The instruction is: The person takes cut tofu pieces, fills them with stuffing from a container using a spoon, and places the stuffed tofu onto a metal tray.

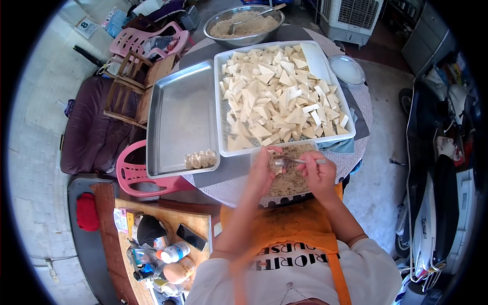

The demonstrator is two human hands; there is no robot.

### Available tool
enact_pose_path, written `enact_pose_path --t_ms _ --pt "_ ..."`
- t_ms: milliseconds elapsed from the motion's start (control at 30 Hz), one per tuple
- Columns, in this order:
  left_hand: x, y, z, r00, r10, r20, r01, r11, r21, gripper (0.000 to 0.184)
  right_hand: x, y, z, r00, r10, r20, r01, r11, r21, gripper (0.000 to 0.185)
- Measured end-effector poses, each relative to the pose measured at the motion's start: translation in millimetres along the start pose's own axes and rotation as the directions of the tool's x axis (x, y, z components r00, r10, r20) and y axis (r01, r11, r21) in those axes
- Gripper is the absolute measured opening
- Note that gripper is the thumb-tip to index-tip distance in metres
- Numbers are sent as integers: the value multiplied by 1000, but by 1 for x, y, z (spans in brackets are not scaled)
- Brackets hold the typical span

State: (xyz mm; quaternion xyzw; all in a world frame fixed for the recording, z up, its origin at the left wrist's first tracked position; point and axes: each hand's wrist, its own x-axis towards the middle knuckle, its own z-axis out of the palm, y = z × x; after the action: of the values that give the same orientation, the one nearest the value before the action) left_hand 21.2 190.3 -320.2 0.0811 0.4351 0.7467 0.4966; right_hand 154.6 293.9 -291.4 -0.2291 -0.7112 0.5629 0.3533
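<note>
My right hand [320, 175] grips a metal spoon [313, 161] by its handle, with the spoon's bowl pointing left toward my other hand. My left hand [261, 168] is closed around a small pale tofu piece [277, 171], mostly hidden by the fingers. The spoon's tip is close to that piece. Both hands are over a shallow container of brownish minced filling [287, 184]. Just beyond them, a large white tray [219, 101] holds many cut tofu triangles [277, 96]. To the left lies a metal tray [179, 117] with several filled pieces [200, 159] in its near corner.
A steel bowl of filling [244, 25] with a spoon stands at the table's far side. A clear plastic lid or dish [347, 69] sits right of the white tray. At lower left, a wooden table [203, 223] bears bottles and a phone [191, 237]. A pink chair [133, 170] stands close by.
</note>
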Motion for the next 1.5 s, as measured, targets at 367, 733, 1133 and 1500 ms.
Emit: enact_pose_path --t_ms 367,733,1133,1500 --pt "-4 1 3 999 47 22 -47 999 5 50 -5 7 5 1000 -16 8 15 992 121 20" --pt "-6 10 10 986 105 -132 -98 993 59 49 2 21 -15 958 261 -114 -211 919 334 21" --pt "-7 12 15 989 123 -82 -92 947 309 42 -2 31 -29 952 272 -137 -211 913 350 21" --pt "-4 18 21 987 106 -120 -95 991 96 37 0 31 -31 956 262 -134 -206 920 333 21"
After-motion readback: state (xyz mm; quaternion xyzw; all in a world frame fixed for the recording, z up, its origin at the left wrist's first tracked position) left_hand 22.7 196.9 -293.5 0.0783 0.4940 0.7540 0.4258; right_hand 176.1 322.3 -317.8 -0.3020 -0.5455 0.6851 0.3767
